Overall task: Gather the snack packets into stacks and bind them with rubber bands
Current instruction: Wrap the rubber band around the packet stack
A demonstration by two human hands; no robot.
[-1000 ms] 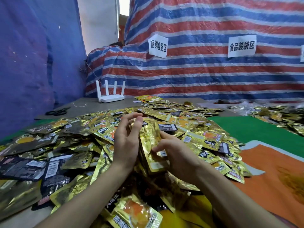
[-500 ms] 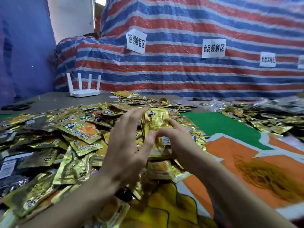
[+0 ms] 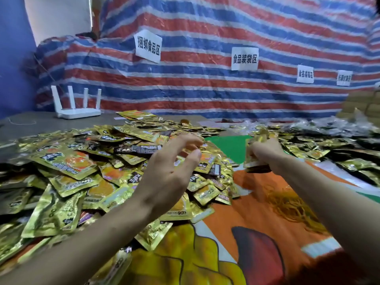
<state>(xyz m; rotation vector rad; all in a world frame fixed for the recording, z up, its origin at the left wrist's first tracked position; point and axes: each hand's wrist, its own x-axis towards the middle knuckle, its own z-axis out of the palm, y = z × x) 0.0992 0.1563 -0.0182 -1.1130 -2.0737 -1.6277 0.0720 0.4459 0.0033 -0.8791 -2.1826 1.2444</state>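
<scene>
Right of pile (image 3: 78, 167) now: pkt stack (image 3: 258, 140)

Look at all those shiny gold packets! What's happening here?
A person is bundling snack packets. Their right hand has a small stack of packets in its grip, held above the orange cloth. The left hand hovers open over the big loose pile. A heap of rubber bands lies on the cloth below the right arm. The stack is too blurry to show any band.
</scene>
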